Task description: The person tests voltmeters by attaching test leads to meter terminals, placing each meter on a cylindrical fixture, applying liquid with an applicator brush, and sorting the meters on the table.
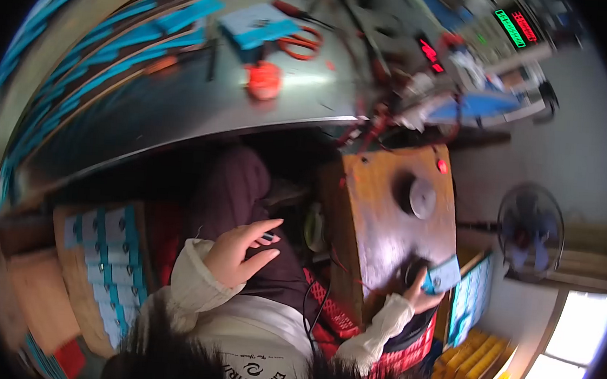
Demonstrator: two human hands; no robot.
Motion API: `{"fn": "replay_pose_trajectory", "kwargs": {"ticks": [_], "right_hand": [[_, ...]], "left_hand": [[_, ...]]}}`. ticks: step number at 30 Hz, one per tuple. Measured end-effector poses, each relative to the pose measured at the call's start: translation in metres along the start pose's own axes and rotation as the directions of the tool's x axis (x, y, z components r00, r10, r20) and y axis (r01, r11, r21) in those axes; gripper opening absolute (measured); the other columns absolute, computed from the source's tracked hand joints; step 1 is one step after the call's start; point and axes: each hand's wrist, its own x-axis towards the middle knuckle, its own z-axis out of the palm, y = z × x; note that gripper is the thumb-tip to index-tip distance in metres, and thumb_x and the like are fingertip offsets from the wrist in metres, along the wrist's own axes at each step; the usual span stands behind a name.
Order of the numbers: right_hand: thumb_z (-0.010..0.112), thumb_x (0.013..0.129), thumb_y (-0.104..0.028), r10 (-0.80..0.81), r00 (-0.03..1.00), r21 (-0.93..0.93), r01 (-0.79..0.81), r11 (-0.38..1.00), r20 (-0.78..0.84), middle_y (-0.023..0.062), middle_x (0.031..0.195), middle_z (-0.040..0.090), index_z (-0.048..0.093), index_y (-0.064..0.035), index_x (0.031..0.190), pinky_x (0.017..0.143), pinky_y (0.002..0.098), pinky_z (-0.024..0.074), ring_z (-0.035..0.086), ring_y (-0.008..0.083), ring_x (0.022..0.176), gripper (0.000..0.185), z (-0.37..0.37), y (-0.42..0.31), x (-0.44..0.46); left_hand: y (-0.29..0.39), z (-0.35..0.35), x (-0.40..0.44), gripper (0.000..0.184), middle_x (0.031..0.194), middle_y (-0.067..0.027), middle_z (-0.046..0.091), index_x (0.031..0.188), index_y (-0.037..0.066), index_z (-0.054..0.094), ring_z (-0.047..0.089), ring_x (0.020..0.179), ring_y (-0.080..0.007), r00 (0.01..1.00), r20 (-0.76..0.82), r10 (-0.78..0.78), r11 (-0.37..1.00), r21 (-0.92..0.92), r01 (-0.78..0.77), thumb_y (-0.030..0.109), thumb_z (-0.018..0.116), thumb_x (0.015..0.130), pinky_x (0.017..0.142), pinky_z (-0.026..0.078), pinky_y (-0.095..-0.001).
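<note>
Left hand [232,258] is hovering over the thigh [229,191], thumb and finger standing apart; cannot tell if it is gripping the dark bit [268,236] there. Between the grips, the shirt [254,344] is reading "ERKE SPIRIT". Right hand [419,300] is pinching a blue-white piece [445,275] by the box [381,237]; well beyond it, meter digits [517,28] are glowing, illegible.

Your left hand [235,255] hovers over your lap [280,276], its index finger [262,231] and thumb [260,262] stretched out and spread, with a clear gap between their tips. Your right hand [419,297] reaches out to your right, well apart from the left, its grip closed and its fingers partly hidden. Your right forearm [378,335] slants outward from your body; both sleeves [199,277] reach your wrists.
</note>
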Motion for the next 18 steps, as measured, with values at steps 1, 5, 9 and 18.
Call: {"fn": "replay_pose_trajectory", "kwargs": {"ticks": [1,5,9,18], "right_hand": [[0.087,0.062,-0.033,-0.005,1.000,0.028,0.004,1.000,0.016,0.0246,0.122,0.052,0.045,0.0107,0.125,0.099,0.0420,0.0394,0.051,0.0343,0.111,0.087,0.000,-0.001,0.004],[0.085,0.059,-0.017,-0.584,0.805,-0.038,0.590,0.807,0.105,0.0230,0.132,0.045,0.028,0.0039,0.140,0.100,0.0501,0.0368,0.047,0.0386,0.119,0.101,-0.013,-0.117,-0.019],[0.086,0.059,-0.016,-0.436,0.728,0.629,0.008,0.778,0.529,0.0236,0.133,0.041,0.024,0.0048,0.141,0.100,0.0452,0.0365,0.044,0.0356,0.120,0.104,0.001,-0.233,-0.119],[0.081,0.070,-0.006,-0.660,0.042,0.576,-0.533,0.620,0.750,0.0216,0.114,0.057,0.032,0.0081,0.135,0.086,0.0335,0.0504,0.061,0.0251,0.101,0.083,-0.018,-0.329,-0.189]], "left_hand": [[0.000,0.000,-0.001,0.047,0.103,-0.0110,0.066,0.130,0.007,0.050,0.065,0.093,-0.0221,0.999,-0.013,0.034,0.999,0.008,-0.034,0.012,0.065,0.086,0.082,0.051,-0.0316],[0.004,-0.004,0.000,0.035,0.104,-0.0128,0.066,0.120,0.001,0.058,0.065,0.091,-0.0188,0.981,-0.165,0.098,0.995,-0.006,-0.101,0.003,0.061,0.086,0.080,0.051,-0.0277],[0.013,0.000,0.000,0.043,0.104,-0.0140,0.066,0.128,0.002,0.052,0.063,0.092,-0.0226,0.945,-0.304,0.122,0.992,0.065,-0.107,0.007,0.061,0.087,0.079,0.051,-0.0306],[0.009,-0.079,-0.046,0.047,0.105,-0.0054,0.065,0.130,-0.001,0.047,0.060,0.086,-0.0081,0.838,-0.508,-0.201,0.891,-0.450,-0.059,0.009,0.063,0.088,0.063,0.046,-0.0205]]}}
